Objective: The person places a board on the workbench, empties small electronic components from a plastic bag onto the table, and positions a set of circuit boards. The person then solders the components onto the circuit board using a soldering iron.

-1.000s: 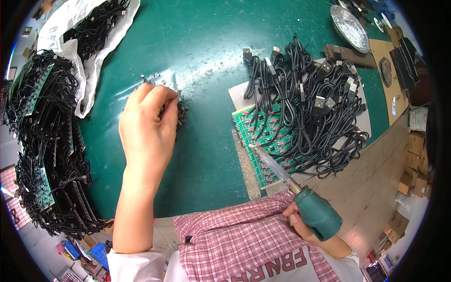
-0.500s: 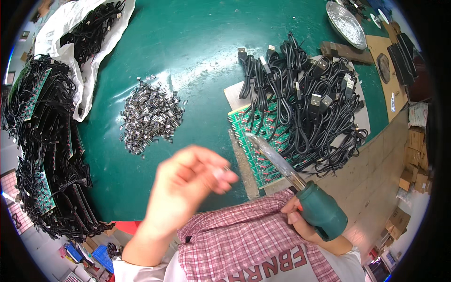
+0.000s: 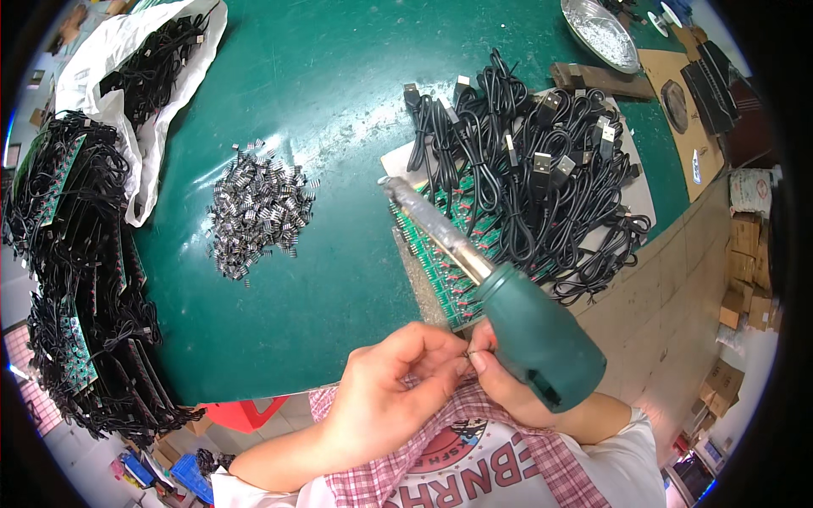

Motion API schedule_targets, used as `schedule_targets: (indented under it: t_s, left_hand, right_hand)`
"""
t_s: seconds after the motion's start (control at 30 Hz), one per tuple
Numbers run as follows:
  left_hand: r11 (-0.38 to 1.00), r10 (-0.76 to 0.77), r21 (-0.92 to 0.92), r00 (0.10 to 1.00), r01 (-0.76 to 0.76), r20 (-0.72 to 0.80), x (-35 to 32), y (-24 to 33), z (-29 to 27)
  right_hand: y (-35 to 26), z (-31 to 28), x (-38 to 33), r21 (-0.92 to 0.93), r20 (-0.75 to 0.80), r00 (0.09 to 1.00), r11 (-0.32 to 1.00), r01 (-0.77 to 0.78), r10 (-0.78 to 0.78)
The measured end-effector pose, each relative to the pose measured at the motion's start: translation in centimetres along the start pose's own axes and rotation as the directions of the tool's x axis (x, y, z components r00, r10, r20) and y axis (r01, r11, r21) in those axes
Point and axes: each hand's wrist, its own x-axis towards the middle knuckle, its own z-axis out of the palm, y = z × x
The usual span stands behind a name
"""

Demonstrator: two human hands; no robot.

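My left hand (image 3: 398, 389) is closed, its thumb and fingertips pinching a tiny dark metal-pinned part (image 3: 471, 353) mostly covered by the fingers. My right hand (image 3: 508, 385) meets it there, thumb and finger touching the same part. The right hand also holds a soldering iron (image 3: 542, 339) with a thick green handle, whose metal barrel slants up and left over the circuit boards. Beneath the barrel lies a green circuit board panel (image 3: 432, 267) with small red spots. To the left of it sits a pile of small metal-pinned parts (image 3: 258, 212) on the green table (image 3: 339, 254).
Bundled black USB cables (image 3: 542, 169) cover the boards' right side. A metal dish (image 3: 601, 38) and a wooden block (image 3: 603, 80) stand at the far right. Along the left edge hang more cables with boards (image 3: 76, 279), beside a white bag (image 3: 152, 161) of cables.
My left hand has moved right and down to meet my right hand. The soldering iron has come left and up, with its tip now over the boards' upper-left corner.
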Motion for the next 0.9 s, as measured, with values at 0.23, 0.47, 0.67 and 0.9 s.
schedule_targets:
  t_s: [0.23, 0.47, 0.67, 0.9]
  left_hand:
    - [0.921, 0.185, 0.344, 0.982, -0.183, 0.025, 0.4, 0.8, -0.7]
    - [0.882, 0.192, 0.427, 0.980, -0.198, 0.058, 0.2, 1.7, -0.8]
    - [0.987, -0.044, 0.156, 0.999, 0.040, 0.021, 0.5, 1.7, -1.0]
    - [0.960, -0.203, 0.235, 0.959, 0.154, 0.199, 1.3, 2.6, -2.9]
  right_hand:
    - [-0.4, 0.2, 0.5, -0.090, -0.131, 0.976, 0.983, 0.162, -0.173]
    - [-0.3, 0.4, 0.7, -0.103, -0.103, 0.973, 0.975, 0.195, -0.205]
    - [0.3, 0.4, 1.1, 0.029, -0.011, 0.981, 0.981, 0.193, -0.192]
    - [0.3, 0.7, 1.1, 0.047, 0.032, 0.988, 0.988, 0.148, -0.149]
